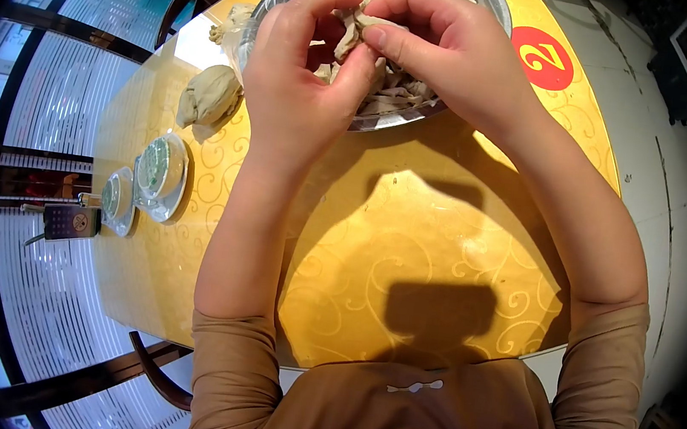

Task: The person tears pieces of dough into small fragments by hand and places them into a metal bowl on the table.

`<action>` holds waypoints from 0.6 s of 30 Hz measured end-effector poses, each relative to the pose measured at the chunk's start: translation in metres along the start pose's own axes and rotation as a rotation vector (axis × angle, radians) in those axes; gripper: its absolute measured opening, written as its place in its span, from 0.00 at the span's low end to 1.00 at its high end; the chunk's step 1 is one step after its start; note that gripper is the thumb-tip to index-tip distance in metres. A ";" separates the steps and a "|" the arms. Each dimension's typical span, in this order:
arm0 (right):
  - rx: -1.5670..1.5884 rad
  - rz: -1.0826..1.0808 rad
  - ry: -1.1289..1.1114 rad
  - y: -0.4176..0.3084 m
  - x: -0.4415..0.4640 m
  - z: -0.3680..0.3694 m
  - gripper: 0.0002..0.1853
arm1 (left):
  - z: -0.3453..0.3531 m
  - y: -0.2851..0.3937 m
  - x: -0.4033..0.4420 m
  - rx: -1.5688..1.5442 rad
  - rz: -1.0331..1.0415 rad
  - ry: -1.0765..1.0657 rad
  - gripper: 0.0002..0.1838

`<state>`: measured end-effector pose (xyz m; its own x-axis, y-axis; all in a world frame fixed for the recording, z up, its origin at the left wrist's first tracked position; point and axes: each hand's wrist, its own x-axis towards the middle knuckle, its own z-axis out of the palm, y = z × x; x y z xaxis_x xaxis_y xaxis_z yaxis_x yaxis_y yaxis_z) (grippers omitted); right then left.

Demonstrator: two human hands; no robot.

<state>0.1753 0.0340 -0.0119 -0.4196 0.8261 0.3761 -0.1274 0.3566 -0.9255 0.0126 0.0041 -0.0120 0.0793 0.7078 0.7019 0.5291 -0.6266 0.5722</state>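
My left hand [300, 80] and my right hand [458, 48] meet above a metal bowl [402, 120] at the far part of the table. Both pinch a pale, torn-looking strip of oyster mushroom [350, 37] between thumb and fingers. Beneath them the bowl holds many similar beige mushroom strips [401, 93]. Part of the bowl and its contents is hidden behind my hands. To the left of my left hand a larger mushroom clump [209, 98] lies on the table, and a smaller mushroom piece [231, 22] lies farther back.
The yellow patterned table [442, 252] bears a red sticker [543, 59] with a number 2. Wrapped dishware sets [162, 168] stand at its left side, near a small dark box [72, 222]. A chair [161, 372] is at lower left. Tiled floor [664, 185] lies right.
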 end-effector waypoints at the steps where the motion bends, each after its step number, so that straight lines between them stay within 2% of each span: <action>1: -0.037 -0.017 -0.002 0.001 0.000 -0.001 0.11 | 0.000 0.002 0.000 0.036 -0.009 0.016 0.17; 4: -0.114 -0.042 0.000 0.000 0.001 0.001 0.10 | -0.007 -0.001 0.003 -0.128 -0.176 0.005 0.17; 6: -0.121 -0.013 0.016 -0.007 -0.002 0.005 0.09 | -0.004 -0.003 0.003 -0.010 -0.103 0.047 0.18; 9: -0.273 -0.250 0.129 0.006 -0.001 0.009 0.07 | -0.001 -0.001 0.003 0.111 0.001 0.091 0.15; 11: -0.308 -0.192 0.088 -0.001 -0.004 0.010 0.07 | -0.003 -0.004 0.002 0.171 0.020 0.065 0.12; 12: -0.326 -0.160 0.068 -0.004 -0.006 0.010 0.08 | -0.004 -0.004 0.002 0.145 -0.021 0.078 0.11; 15: -0.243 -0.250 0.168 0.004 -0.001 0.012 0.07 | -0.008 -0.002 0.004 0.068 -0.126 0.112 0.10; 18: -0.288 -0.251 0.105 0.003 0.001 0.007 0.06 | -0.011 0.001 0.004 -0.079 -0.207 0.135 0.09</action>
<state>0.1687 0.0329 -0.0146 -0.3117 0.7327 0.6050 0.0490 0.6483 -0.7598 0.0041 0.0027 -0.0039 -0.1398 0.7773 0.6134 0.4539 -0.5002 0.7374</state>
